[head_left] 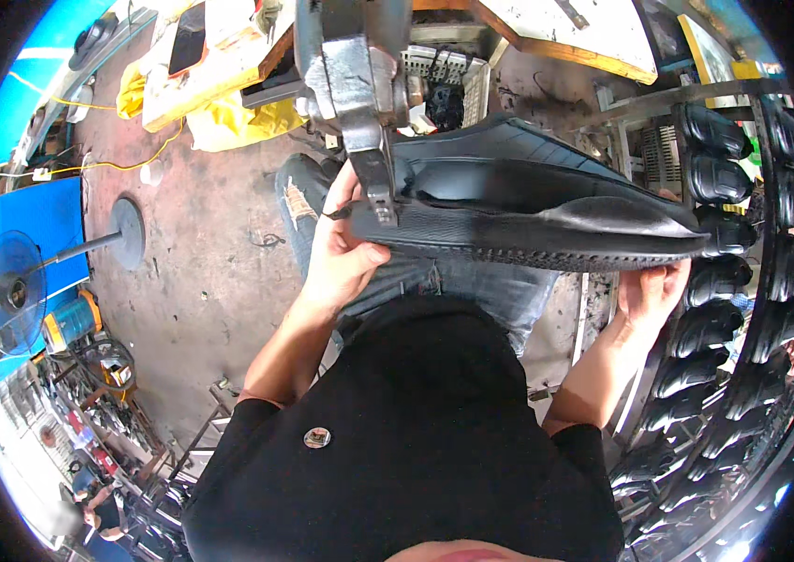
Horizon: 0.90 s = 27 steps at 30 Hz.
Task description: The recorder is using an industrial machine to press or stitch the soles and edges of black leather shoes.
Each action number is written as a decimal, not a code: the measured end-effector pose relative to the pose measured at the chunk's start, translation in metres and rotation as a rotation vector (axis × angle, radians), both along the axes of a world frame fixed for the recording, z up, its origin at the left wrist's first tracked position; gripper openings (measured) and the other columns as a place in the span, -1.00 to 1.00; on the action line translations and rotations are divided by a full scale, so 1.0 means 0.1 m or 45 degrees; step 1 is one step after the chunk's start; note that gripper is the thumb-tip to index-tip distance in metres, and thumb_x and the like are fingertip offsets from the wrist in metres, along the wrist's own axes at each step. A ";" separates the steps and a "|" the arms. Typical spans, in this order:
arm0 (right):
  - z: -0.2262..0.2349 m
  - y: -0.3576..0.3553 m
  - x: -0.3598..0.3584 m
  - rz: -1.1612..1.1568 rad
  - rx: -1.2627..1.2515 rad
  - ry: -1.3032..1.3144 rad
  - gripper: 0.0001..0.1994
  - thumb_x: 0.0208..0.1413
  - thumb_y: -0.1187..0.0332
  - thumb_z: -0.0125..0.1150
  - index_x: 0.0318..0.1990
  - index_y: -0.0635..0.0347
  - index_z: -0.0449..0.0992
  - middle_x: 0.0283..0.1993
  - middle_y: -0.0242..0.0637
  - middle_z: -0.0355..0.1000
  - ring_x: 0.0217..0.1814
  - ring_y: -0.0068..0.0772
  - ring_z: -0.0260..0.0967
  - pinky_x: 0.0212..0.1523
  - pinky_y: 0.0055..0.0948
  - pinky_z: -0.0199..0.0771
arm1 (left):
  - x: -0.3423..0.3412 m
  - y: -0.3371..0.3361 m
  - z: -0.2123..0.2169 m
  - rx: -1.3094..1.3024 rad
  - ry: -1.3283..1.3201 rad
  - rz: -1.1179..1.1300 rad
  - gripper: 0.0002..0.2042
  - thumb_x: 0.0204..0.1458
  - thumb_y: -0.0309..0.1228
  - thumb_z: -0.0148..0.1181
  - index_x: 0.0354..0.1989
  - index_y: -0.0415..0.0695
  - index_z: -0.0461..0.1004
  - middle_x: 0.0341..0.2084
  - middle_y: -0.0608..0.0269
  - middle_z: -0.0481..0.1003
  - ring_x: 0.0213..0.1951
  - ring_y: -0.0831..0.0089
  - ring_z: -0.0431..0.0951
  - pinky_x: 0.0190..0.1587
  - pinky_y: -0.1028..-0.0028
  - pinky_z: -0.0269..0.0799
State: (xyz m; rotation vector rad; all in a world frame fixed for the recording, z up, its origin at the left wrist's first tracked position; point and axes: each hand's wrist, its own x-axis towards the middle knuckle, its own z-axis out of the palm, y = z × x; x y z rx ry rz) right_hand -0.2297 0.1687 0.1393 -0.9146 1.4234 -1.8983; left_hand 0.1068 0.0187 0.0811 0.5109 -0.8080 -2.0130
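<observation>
A black shoe (547, 229) with a ribbed, knobbly sole edge lies across the space before me, its opening facing up. My left hand (345, 258) is closed on its left end, thumb along the near edge. Under the right, pointed end, my right hand (650, 288) grips the shoe from below, its fingers partly hidden. A metal machine head (355, 89) comes down from above. Its narrow arm (378, 187) reaches the shoe's left end beside my left hand; whether it presses on the shoe I cannot tell.
Racks with several black shoes (720, 178) stand close on my right. A worktable with a phone (188, 39) is at the far left, near yellow bags (228, 122). Behind the machine is a pale crate (476, 89). A standing fan (17, 292) is at the left.
</observation>
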 end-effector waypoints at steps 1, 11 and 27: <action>0.15 -0.12 0.08 0.003 -0.036 0.107 -0.21 -0.05 0.30 0.47 0.36 0.36 0.28 0.41 0.04 0.25 0.36 -0.12 0.34 0.35 -0.15 0.40 | 0.00 0.00 0.00 0.068 0.039 0.031 0.04 -0.08 -0.58 0.48 0.58 -0.11 -0.08 0.39 0.23 0.24 0.31 0.38 0.34 0.31 0.35 0.29; -0.01 -0.56 0.61 0.245 0.321 0.064 -0.15 -0.20 0.57 0.45 0.36 0.23 0.25 0.19 -0.27 0.42 0.20 -0.40 0.43 0.19 -0.39 0.49 | 0.56 -0.27 -0.04 0.035 -0.070 0.269 0.13 -0.21 -0.48 0.59 0.56 -0.18 -0.07 0.46 0.18 0.16 0.26 0.32 0.45 0.25 0.33 0.44; -0.06 -1.11 1.41 0.600 0.305 0.381 -0.33 -0.07 0.45 0.60 0.22 0.20 0.38 0.08 -0.25 0.49 0.11 -0.36 0.51 0.15 -0.37 0.51 | 0.85 -0.44 0.58 -1.320 -1.296 0.535 -0.08 -0.04 -0.10 0.51 0.46 -0.19 0.18 0.45 -0.05 0.20 0.51 -0.02 0.04 0.52 -0.04 -0.21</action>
